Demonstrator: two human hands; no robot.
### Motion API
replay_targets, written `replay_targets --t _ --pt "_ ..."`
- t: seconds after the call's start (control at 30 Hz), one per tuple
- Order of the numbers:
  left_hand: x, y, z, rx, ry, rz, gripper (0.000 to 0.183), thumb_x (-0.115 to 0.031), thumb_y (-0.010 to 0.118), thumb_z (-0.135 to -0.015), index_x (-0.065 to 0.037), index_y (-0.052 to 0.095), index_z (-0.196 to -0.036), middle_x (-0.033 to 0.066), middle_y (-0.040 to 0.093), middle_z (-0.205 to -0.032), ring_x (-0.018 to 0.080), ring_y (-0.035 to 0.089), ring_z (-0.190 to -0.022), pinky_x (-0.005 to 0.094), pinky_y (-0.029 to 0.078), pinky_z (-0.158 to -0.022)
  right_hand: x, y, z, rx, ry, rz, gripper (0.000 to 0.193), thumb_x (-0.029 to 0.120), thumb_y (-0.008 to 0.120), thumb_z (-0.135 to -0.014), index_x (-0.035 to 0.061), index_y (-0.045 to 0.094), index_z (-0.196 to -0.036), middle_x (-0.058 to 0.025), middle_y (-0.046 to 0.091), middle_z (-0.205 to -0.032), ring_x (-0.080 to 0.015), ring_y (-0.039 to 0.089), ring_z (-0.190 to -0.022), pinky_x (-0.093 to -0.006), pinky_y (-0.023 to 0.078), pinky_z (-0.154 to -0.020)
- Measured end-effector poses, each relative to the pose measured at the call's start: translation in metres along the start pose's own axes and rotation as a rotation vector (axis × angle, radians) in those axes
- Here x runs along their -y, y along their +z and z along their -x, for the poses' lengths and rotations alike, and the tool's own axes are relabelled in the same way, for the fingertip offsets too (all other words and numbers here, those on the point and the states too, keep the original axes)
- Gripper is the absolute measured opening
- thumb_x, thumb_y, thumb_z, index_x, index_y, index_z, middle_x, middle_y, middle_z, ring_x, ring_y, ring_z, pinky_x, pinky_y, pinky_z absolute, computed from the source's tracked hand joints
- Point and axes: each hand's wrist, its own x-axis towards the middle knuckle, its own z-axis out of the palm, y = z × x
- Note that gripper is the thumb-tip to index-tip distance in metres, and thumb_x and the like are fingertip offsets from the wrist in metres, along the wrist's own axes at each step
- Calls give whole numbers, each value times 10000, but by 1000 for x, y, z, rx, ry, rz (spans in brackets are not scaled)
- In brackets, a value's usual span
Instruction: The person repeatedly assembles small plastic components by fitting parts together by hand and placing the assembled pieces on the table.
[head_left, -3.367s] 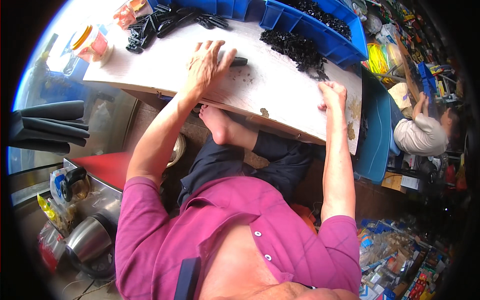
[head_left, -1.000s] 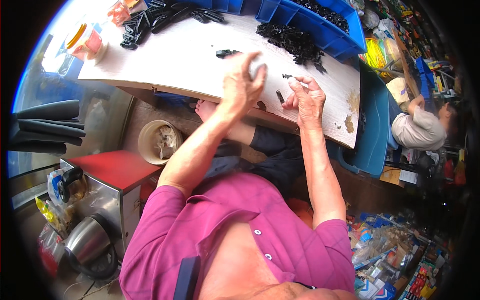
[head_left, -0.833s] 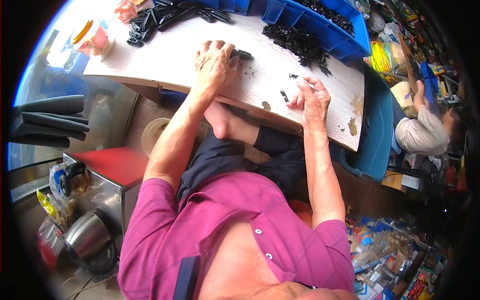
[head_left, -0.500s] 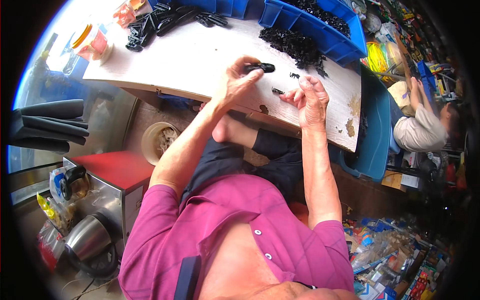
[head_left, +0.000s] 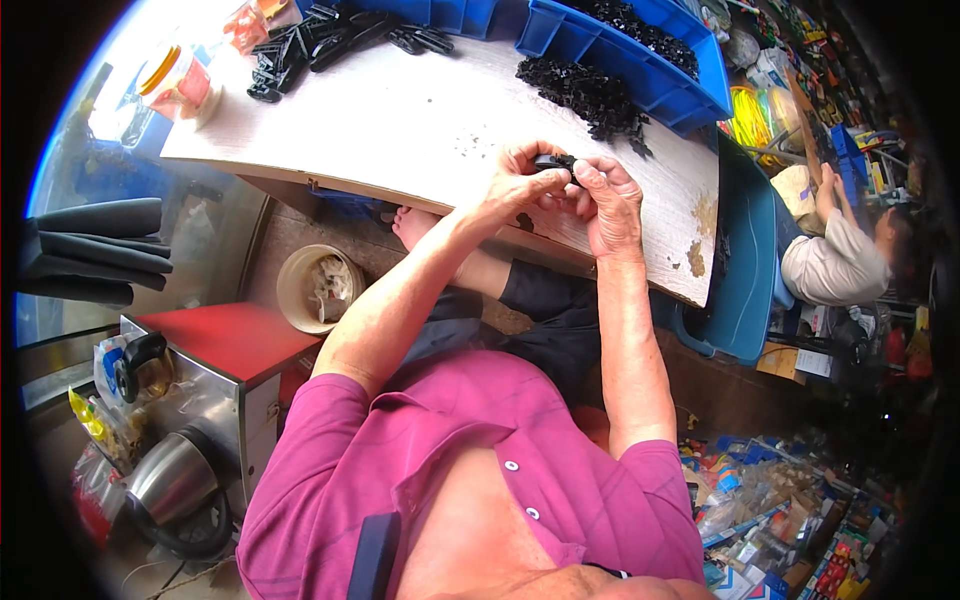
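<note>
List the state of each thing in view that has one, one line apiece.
Black elongated piece, held, partly hidden
Left hand, closed on the piece
Right hand, curled at the piece's right end
Blue divided bin, open, holding black parts
Cream bucket, open, holding pale scraps
White tabletop, worn near right edge

Strong light comes from the upper left, where glare makes the flat, pale wood-grained tabletop point(head_left: 330, 125) almost white. The far right is dim and soft, and straight edges bend toward the black rim.
</note>
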Motion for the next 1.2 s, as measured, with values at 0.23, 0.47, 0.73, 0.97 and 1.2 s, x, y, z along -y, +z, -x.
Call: replay_targets --t 0.23,0.47,0.73,0.97,1.2 --pt "-2 4 -5 -144 -77 -42 173 -181 658 -864 -35 643 -956 39 650 -832 86 615 -700 215 515 -648 3 5 -2 22 17 24 192 149 754 -798 19 636 -876 -4 538 -560 -84 460 -425 -251 459 -461" --pt "0 3 -2 -245 -31 73 123 -161 655 -859 -57 645 -923 35 649 -843 100 620 -696 218 529 -661 9 14 0 65 137 186 294 302 668 -869 25 608 -788 10 478 -526 -70 386 -381 -265 451 -385" --pt "9 7 3 -161 51 -37 214 -216 671 -867 -56 648 -1007 52 645 -921 94 614 -679 213 526 -657 5 22 8 -66 -34 163 247 265 626 -877 74 567 -731 20 433 -519 -94 421 -402 -292 476 -382" --pt "1 -1 9 -195 528 -1564 185 -128 672 -753 -110 662 -936 66 621 -967 309 532 -1015 438 446 -845 24 -50 4 -438 24 -155 454 344 570 -836 124 388 -484 -50 354 -382 -203 480 -362 -505 581 -542" --pt "13 -5 7 -129 604 -1505 154 -83 636 -777 -79 595 -926 76 614 -906 304 559 -884 403 454 -785 63 -89 16 -866 -53 -75 363 337 646 -820 12 548 -948 -61 396 -443 -220 523 -436 -557 571 -612"
